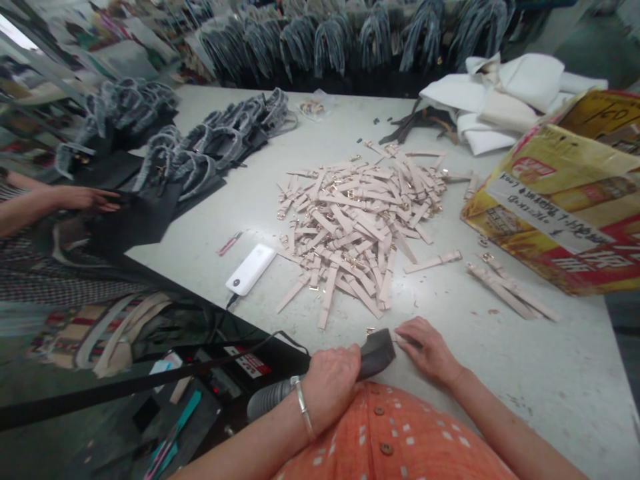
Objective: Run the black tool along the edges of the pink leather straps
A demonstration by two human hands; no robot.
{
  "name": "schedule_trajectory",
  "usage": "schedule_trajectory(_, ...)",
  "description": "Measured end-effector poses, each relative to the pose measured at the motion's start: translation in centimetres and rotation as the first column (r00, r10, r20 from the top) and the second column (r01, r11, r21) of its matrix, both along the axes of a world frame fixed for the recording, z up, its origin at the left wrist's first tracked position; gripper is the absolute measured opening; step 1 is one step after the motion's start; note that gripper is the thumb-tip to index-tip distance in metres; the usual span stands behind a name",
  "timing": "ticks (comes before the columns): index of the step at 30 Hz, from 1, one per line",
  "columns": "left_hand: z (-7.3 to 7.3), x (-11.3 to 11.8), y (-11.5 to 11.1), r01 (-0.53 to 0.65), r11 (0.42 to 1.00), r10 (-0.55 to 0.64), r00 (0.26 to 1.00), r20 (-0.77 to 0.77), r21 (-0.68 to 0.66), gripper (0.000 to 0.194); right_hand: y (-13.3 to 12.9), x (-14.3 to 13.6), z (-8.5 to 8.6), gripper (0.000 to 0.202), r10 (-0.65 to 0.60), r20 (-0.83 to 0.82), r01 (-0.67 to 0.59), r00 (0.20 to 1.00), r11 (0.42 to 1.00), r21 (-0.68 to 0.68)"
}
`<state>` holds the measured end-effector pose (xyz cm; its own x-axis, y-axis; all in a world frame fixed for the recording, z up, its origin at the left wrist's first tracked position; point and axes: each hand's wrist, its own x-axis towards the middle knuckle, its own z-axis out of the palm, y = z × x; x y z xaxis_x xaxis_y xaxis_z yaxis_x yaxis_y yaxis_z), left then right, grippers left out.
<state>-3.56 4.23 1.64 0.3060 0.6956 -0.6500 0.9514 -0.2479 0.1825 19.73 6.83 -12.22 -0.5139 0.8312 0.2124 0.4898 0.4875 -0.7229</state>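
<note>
My left hand (333,377) is wrapped round the black handle of a hot-air gun (379,353), which has a grey ribbed hose (270,399) running back under my wrist. The flat black nozzle points right, at my right hand (429,348). Thumb and fingers of that hand pinch the end of a small beige strap just off the nozzle's mouth. Most of this strap is hidden behind the nozzle; a gold buckle (370,331) shows past its far side. Beyond my hands lies a big heap of beige buckled straps (350,223) on the pale table (530,373).
A white power bank (251,269) with a cable and a small red cutter (229,244) lie left. Loose straps (505,287) and a yellow carton (555,200) are at right. A co-worker's hand (90,199) touches black bag pieces (145,207) at left. A black machine (220,387) stands below.
</note>
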Motion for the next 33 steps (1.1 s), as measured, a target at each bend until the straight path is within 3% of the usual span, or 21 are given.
schedule_trajectory(9,-1.1,0.8,0.1,-0.054,0.998,0.053,0.998,0.033,0.03,0.027,-0.1,0.2,-0.3,0.024,-0.001,-0.028,0.0,1.0,1.0,-0.007)
schedule_trajectory(14,-1.6,-0.6,0.5,-0.11,0.992,0.109,0.994,0.02,0.063,0.027,-0.1,0.2,-0.5,0.023,-0.014,-0.026,0.014,1.0,1.0,-0.011)
schedule_trajectory(22,-0.8,-3.8,0.4,-0.142,0.988,0.143,0.99,-0.016,0.061,0.029,-0.2,0.1,-0.8,0.02,-0.024,-0.01,0.024,1.0,1.0,0.012)
schedule_trajectory(33,-2.7,-1.1,2.0,-0.151,0.984,0.145,0.987,0.068,0.094,0.029,-0.1,-0.1,-0.3,0.019,-0.04,-0.02,0.04,0.999,0.999,-0.002)
